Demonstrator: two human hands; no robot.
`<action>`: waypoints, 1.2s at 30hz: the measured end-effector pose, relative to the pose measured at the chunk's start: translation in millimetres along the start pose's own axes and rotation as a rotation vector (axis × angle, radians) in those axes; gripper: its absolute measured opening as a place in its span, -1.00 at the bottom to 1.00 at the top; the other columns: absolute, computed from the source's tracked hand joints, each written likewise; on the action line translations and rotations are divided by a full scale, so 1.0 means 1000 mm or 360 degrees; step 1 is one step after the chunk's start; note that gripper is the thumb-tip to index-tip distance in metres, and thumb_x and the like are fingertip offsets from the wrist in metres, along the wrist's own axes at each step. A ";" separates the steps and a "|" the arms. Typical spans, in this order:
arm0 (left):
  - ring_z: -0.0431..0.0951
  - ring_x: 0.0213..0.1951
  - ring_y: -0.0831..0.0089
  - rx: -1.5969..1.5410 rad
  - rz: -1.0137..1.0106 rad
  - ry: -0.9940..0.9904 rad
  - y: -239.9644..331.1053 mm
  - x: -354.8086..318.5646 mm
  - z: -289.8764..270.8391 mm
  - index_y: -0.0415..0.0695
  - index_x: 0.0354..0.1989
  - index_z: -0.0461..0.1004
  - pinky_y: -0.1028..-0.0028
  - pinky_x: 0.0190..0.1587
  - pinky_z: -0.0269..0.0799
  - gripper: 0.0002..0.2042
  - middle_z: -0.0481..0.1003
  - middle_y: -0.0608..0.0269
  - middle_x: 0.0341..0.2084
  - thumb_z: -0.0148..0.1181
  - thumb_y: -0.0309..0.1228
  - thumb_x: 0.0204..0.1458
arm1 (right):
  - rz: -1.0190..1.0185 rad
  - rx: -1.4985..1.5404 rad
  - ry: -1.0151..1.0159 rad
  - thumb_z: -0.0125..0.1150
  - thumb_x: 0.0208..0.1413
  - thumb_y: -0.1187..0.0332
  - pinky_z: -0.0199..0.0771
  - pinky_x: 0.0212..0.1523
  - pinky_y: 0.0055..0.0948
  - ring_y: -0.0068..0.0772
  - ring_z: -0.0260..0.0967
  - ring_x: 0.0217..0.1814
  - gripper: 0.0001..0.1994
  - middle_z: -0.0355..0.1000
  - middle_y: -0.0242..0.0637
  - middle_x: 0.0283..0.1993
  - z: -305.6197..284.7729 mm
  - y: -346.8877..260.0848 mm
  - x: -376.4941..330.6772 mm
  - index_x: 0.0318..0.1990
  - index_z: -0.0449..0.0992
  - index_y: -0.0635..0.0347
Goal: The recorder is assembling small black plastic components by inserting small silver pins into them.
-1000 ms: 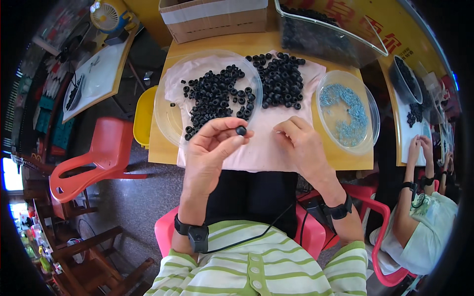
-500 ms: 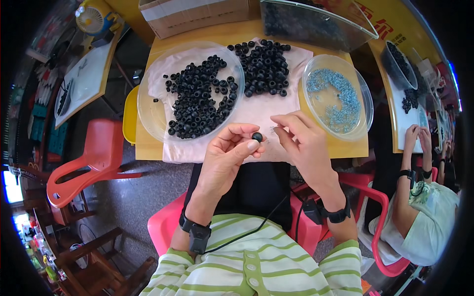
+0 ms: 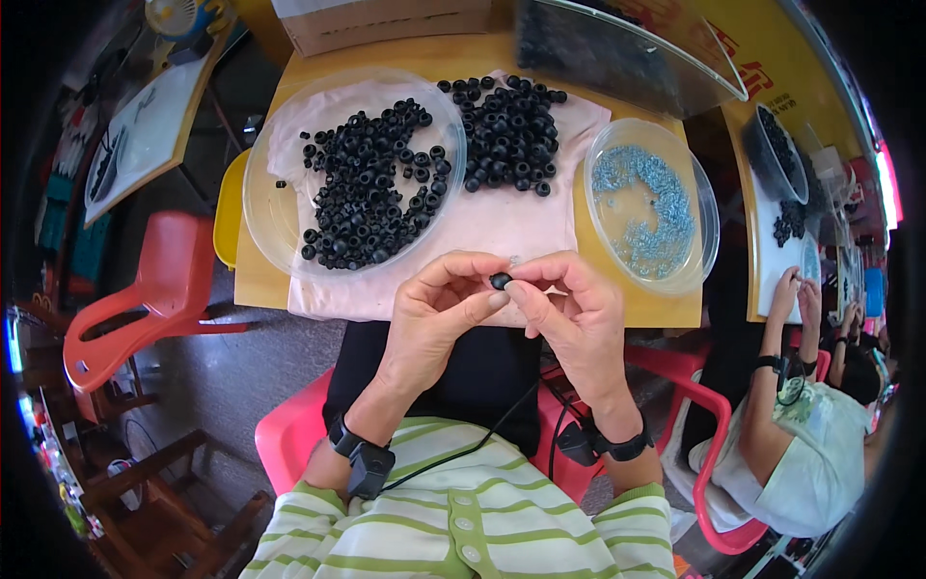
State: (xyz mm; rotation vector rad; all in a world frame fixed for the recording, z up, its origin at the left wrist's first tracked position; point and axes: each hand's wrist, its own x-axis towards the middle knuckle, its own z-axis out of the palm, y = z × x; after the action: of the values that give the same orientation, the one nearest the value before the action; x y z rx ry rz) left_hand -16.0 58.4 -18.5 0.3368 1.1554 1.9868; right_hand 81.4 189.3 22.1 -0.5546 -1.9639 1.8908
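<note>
A small round black part [image 3: 501,281] sits in the pinched fingertips of my left hand [image 3: 424,318], over the near edge of the pink cloth [image 3: 521,227]. My right hand [image 3: 579,323] meets it from the other side, its thumb and fingers closed against the black part. A tiny clear piece [image 3: 514,261] shows just above the black part, between the fingertips; its exact kind is too small to tell. Ahead lie a clear round tray [image 3: 253,198] of black parts [image 3: 362,188], a loose heap of black parts [image 3: 511,135] and a clear tub [image 3: 615,214] of small bluish pieces [image 3: 667,207].
A cardboard box [image 3: 376,27] and a clear bin [image 3: 617,58] stand at the table's back. To the left are a red chair [image 3: 159,280] and a yellow stool [image 3: 230,212]. Another person [image 3: 801,425] works at a table on the right. Cables run from my wrist bands.
My right hand has moved left and closed in on the black part, so both hands' fingertips now meet there. The whole view has shifted slightly.
</note>
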 end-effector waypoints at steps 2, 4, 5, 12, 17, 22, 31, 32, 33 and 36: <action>0.46 -0.18 0.62 -0.0233 -0.0087 0.0032 -0.004 0.000 0.003 -0.21 -0.11 0.46 0.56 -0.05 0.43 -0.74 0.47 0.31 -0.18 0.28 -0.61 0.01 | 0.0117 0.0251 -0.0031 0.23 0.16 0.48 0.37 -0.55 -0.71 -0.74 0.35 -0.46 -0.90 0.46 -0.37 -0.29 -0.001 0.000 -0.001 -0.22 0.52 0.31; 0.47 -0.17 0.60 -0.0366 -0.0127 0.0026 -0.007 -0.001 0.002 -0.21 -0.11 0.46 0.53 -0.02 0.43 -0.75 0.48 0.29 -0.17 0.28 -0.61 0.02 | 0.0133 0.0313 -0.0054 0.22 0.17 0.48 0.36 -0.55 -0.73 -0.75 0.34 -0.46 -0.90 0.47 -0.38 -0.26 -0.001 0.003 -0.001 -0.21 0.52 0.31; 0.47 -0.15 0.59 -0.0395 -0.0115 0.0007 -0.009 -0.001 0.001 -0.21 -0.11 0.46 0.51 0.00 0.43 -0.75 0.48 0.28 -0.17 0.27 -0.60 0.02 | 0.0142 0.0344 -0.0063 0.21 0.17 0.47 0.35 -0.55 -0.74 -0.76 0.34 -0.46 -0.90 0.47 -0.39 -0.25 -0.002 0.003 -0.002 -0.21 0.52 0.31; 0.51 -0.07 0.50 -0.0034 0.0072 -0.0049 0.002 -0.004 0.000 -0.24 -0.09 0.46 0.47 0.05 0.45 -0.76 0.50 0.17 -0.14 0.21 -0.64 0.05 | 0.0114 0.0175 -0.0060 0.24 0.15 0.48 0.36 -0.54 -0.73 -0.75 0.35 -0.44 -0.92 0.47 -0.39 -0.30 -0.005 0.000 0.000 -0.24 0.53 0.29; 0.52 -0.13 0.53 0.0377 0.0161 -0.0128 0.012 -0.005 -0.004 -0.28 -0.07 0.44 0.50 -0.01 0.46 -0.75 0.49 0.19 -0.18 0.20 -0.66 0.06 | -0.0146 -0.0138 -0.0009 0.27 0.08 0.52 0.40 -0.51 -0.70 -0.70 0.39 -0.41 -0.92 0.47 -0.37 -0.34 -0.006 0.001 -0.001 -0.27 0.54 0.27; 0.51 -0.15 0.55 0.0308 0.0162 -0.0021 0.015 -0.009 0.002 -0.32 -0.10 0.46 0.55 -0.05 0.44 -0.78 0.49 0.22 -0.21 0.21 -0.66 0.05 | -0.0298 -0.0338 -0.0072 0.27 0.04 0.57 0.45 -0.49 -0.66 -0.62 0.43 -0.39 -0.90 0.48 -0.34 -0.35 -0.006 -0.001 0.000 -0.26 0.55 0.25; 0.51 -0.17 0.51 0.0784 0.0454 -0.0103 0.014 -0.008 -0.005 -0.31 -0.14 0.50 0.54 -0.11 0.44 -0.77 0.50 0.19 -0.21 0.23 -0.69 0.00 | -0.0375 -0.0480 -0.0128 0.27 0.00 0.59 0.46 -0.52 -0.65 -0.61 0.46 -0.44 -0.88 0.49 -0.31 -0.36 -0.008 -0.001 0.001 -0.28 0.54 0.26; 0.51 -0.15 0.48 0.0867 0.0493 -0.0142 0.016 -0.008 -0.006 -0.32 -0.14 0.50 0.52 -0.08 0.44 -0.76 0.49 0.16 -0.20 0.23 -0.71 -0.01 | -0.0387 -0.0495 -0.0133 0.27 0.00 0.59 0.46 -0.53 -0.65 -0.61 0.46 -0.45 -0.88 0.49 -0.32 -0.37 -0.008 -0.002 0.001 -0.28 0.54 0.26; 0.50 -0.13 0.46 0.0952 0.0533 -0.0179 0.017 -0.008 -0.007 -0.33 -0.14 0.49 0.50 -0.06 0.44 -0.76 0.49 0.14 -0.19 0.24 -0.72 -0.02 | -0.0396 -0.0506 -0.0135 0.28 0.00 0.60 0.46 -0.53 -0.65 -0.61 0.46 -0.45 -0.88 0.49 -0.32 -0.37 -0.009 -0.002 0.002 -0.29 0.54 0.26; 0.50 -0.13 0.44 0.1129 0.0636 -0.0252 0.021 -0.007 -0.009 -0.32 -0.12 0.50 0.51 -0.06 0.44 -0.74 0.48 0.14 -0.18 0.22 -0.74 -0.02 | -0.0424 -0.0536 -0.0146 0.28 -0.02 0.60 0.45 -0.54 -0.65 -0.61 0.45 -0.45 -0.88 0.48 -0.32 -0.38 -0.009 -0.002 0.003 -0.30 0.53 0.26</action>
State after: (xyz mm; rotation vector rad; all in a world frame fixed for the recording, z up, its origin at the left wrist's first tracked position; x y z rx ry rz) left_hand -27.1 42.0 -5.6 1.1388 1.7643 1.7542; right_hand 83.7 198.5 24.3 -0.2777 -2.3045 1.4599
